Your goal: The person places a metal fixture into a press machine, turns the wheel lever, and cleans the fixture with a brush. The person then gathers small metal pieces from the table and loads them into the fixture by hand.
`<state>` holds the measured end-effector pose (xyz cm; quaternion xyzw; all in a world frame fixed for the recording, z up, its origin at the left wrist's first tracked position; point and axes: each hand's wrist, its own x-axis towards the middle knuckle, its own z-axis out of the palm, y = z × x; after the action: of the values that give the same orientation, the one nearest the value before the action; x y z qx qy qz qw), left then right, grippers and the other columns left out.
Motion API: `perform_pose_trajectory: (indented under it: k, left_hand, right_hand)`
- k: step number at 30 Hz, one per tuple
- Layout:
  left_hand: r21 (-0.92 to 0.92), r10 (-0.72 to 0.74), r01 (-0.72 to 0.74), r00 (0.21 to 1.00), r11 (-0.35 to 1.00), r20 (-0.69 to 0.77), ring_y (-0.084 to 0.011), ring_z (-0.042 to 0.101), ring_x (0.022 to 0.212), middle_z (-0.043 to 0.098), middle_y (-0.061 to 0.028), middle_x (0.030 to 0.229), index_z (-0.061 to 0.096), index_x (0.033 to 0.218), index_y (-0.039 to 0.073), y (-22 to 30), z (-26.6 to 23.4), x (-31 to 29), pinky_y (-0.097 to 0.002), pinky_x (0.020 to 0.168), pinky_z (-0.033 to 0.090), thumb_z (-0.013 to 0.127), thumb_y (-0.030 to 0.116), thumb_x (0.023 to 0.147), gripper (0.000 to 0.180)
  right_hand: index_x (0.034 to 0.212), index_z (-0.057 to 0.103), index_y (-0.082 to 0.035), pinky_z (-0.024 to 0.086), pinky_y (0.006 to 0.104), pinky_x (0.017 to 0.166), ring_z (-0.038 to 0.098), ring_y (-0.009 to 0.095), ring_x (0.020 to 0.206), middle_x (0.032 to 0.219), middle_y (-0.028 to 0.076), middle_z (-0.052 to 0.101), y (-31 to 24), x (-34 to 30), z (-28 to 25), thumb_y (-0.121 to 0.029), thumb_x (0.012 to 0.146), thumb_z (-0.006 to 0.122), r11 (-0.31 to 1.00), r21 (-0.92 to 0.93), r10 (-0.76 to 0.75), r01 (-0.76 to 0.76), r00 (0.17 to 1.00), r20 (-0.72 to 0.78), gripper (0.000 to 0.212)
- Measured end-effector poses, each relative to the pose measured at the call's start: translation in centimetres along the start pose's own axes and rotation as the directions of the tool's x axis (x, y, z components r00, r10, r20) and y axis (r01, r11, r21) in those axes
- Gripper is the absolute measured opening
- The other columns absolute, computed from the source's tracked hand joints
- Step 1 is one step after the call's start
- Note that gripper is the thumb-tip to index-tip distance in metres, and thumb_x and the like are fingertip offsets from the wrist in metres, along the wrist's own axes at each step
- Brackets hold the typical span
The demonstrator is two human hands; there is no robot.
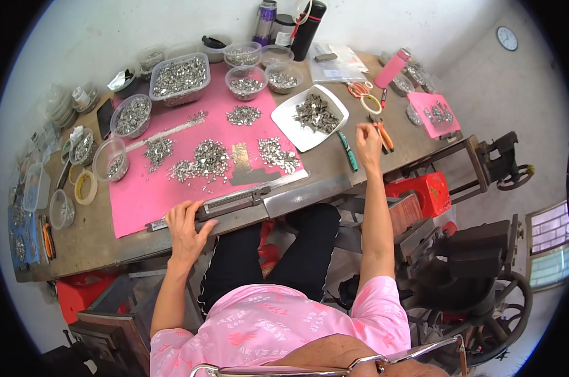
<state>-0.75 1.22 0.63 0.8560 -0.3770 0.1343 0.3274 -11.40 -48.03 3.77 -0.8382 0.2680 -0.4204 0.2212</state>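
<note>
My left hand rests at the near table edge, its thumb and fingers spread over the end of a long slotted metal bar. Beyond it lies a pink mat bearing heaps of small silvery metal pieces. To the right, my right hand has its fingers curled together over the table; what they hold, if anything, is hidden. Right beside it lie orange-handled pliers. A green-handled knife or cutter is to its left, and a white square tray of darker metal pieces stands farther left.
Plastic tubs and bowls of metal bits line the back. A pink bottle, scissors and tape rolls stand around. A second pink mat lies far right. Dark machinery with a wheel stands at lower right.
</note>
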Motion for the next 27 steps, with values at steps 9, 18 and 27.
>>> perform_pose_trajectory:
  k: [9,18,27]
  left_hand:
    - [0.055,0.018,-0.030,0.978,0.998,0.206,-0.0313,0.054,0.099,0.057,-0.0120,0.104,0.064,0.117,0.007,-1.3,-1.1,1.0,-0.0414,0.085,0.044,0.083,0.024,0.075,0.050]
    - [-0.053,-0.062,0.098,0.880,0.994,0.471,-0.0336,0.065,0.070,0.065,-0.0155,0.079,0.059,0.105,0.001,-0.4,-2.4,2.7,-0.0440,0.064,0.050,0.084,0.031,0.076,0.048]
    - [-0.355,0.003,0.273,0.789,0.894,0.615,-0.0254,0.065,0.075,0.066,-0.0171,0.083,0.053,0.102,0.001,6.4,-1.9,6.7,-0.0377,0.071,0.051,0.082,0.028,0.077,0.047]
  right_hand:
    - [0.110,0.065,0.002,0.050,0.0466,0.087,0.063,0.038,0.098,0.107,0.023,0.062,2.4,-4.7,0.8,-0.013,0.091,0.068,0.938,-0.345,0.067,0.028,0.964,0.258,0.025]
    - [0.113,0.064,0.004,0.049,0.0451,0.089,0.064,0.040,0.101,0.110,0.024,0.065,3.1,-7.7,-3.5,-0.010,0.098,0.053,0.960,-0.128,0.245,-0.248,0.969,-0.036,0.023]
    - [0.126,0.065,-0.002,0.048,0.0265,0.068,0.059,0.008,0.076,0.084,0.001,0.064,-2.5,-11.9,-9.8,-0.015,0.102,0.060,0.931,0.255,0.287,-0.261,0.955,-0.071,0.028]
